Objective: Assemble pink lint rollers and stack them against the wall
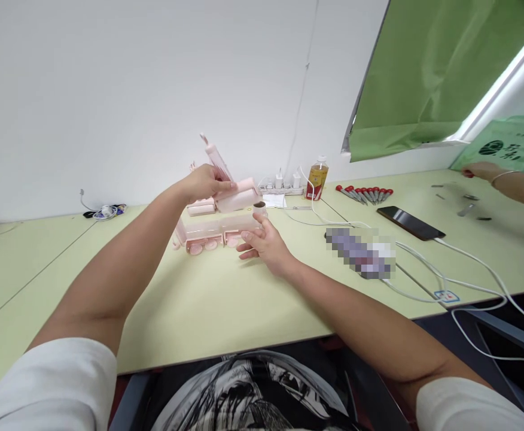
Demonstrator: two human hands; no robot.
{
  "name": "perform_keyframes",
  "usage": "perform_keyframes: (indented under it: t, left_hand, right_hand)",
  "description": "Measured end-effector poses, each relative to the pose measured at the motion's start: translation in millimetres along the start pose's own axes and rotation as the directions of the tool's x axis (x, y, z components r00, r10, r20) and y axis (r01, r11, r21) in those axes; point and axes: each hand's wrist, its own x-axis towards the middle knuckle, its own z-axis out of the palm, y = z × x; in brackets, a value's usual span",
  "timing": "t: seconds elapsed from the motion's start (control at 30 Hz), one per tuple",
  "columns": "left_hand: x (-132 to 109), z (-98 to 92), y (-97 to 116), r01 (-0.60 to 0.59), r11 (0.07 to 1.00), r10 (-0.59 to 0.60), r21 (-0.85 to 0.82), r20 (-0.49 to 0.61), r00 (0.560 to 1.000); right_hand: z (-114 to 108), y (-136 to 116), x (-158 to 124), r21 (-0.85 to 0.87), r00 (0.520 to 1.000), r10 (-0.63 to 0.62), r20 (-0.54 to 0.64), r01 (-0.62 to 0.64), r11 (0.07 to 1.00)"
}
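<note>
My left hand (209, 182) is closed on a pale pink case-like object (237, 196), lifted and tilted over the table. Another long pink piece (218, 158) sticks up behind my fingers. Below, a pink and clear holder (203, 228) with round pink-rimmed lenses (196, 248) rests on the table. My right hand (264, 242) is at the holder's right end, its fingers apart and nothing seen in them. A small white cup-like item with a dark top (259, 206) stands just beyond my right fingertips.
Rightward lie a bottle (317, 178), red-ended tools (367, 194), a black phone (411, 222), a blurred device (358, 252) and white cables (468, 263). A power strip (284, 188) sits by the wall. Another person's hand (481, 172) touches a green bag (508, 143) at far right.
</note>
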Motion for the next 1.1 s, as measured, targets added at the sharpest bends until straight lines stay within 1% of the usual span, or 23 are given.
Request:
perform_keyframes:
  t: [0.07,0.13,0.23,0.3,0.37,0.43,0.53,0.63,0.73,0.8,0.83,0.87,0.93,1.0,1.03,1.1]
  left_hand:
    - [19,1.5,-12,0.111,0.993,-0.106,0.046,-0.087,0.991]
    - [37,10.1,-24,0.190,0.978,-0.179,0.091,-0.112,0.977]
    - [59,32.3,-43,0.235,0.958,-0.215,0.165,-0.134,0.968]
    - [69,48.1,-52,0.260,0.945,-0.243,0.197,-0.110,0.964]
    - [74,60.5,-59,0.286,0.935,-0.275,0.208,-0.082,0.958]
    - [76,68.4,-64,0.304,0.928,-0.293,0.215,-0.080,0.953]
    - [76,73.8,-67,0.312,0.920,-0.291,0.237,-0.119,0.949]
    - [73,74.4,-67,0.297,0.922,-0.268,0.249,-0.142,0.953]
    - [66,67.7,-59,0.338,0.910,-0.314,0.240,-0.134,0.940]
    - [57,56.9,-49,0.375,0.890,-0.353,0.259,-0.129,0.927]
    - [51,49.2,-42,0.374,0.883,-0.351,0.283,-0.131,0.927]
    - [42,40.3,-36,0.339,0.889,-0.312,0.308,-0.134,0.941]
    - [19,19.6,-25,0.264,0.901,-0.225,0.343,-0.150,0.963]
    - [-10,-1.4,-20,0.232,0.921,-0.176,0.312,-0.198,0.964]
    - [-25,-10.4,-21,0.240,0.927,-0.176,0.288,-0.230,0.957]
    - [-53,-22.3,-31,0.308,0.920,-0.232,0.241,-0.298,0.926]
  right_hand:
    - [2,3,-1,-0.017,0.999,0.035,0.022,-0.034,0.999]
    - [3,7,-1,-0.040,0.997,0.045,0.063,-0.043,0.998]
    - [5,11,-3,-0.093,0.992,0.055,0.109,-0.044,0.995]
    - [6,12,-4,-0.136,0.990,0.066,0.128,-0.049,0.990]
    - [6,13,-5,-0.165,0.986,0.078,0.145,-0.053,0.985]
    - [7,13,-6,-0.181,0.983,0.086,0.161,-0.056,0.982]
    - [8,14,-6,-0.200,0.979,0.097,0.182,-0.059,0.978]
    - [9,17,-6,-0.227,0.969,0.114,0.217,-0.063,0.972]
    - [8,25,-5,-0.271,0.952,0.134,0.274,-0.057,0.961]
    - [6,30,-6,-0.309,0.938,0.148,0.313,-0.046,0.950]
    - [6,32,-6,-0.331,0.931,0.155,0.330,-0.039,0.943]
    - [5,34,-7,-0.354,0.924,0.162,0.347,-0.030,0.935]
    - [5,36,-8,-0.403,0.912,0.171,0.373,-0.006,0.915]
    - [5,35,-9,-0.451,0.903,0.173,0.393,0.026,0.892]
    - [5,34,-10,-0.473,0.900,0.172,0.400,0.042,0.880]
    - [5,32,-11,-0.504,0.896,0.171,0.410,0.066,0.861]
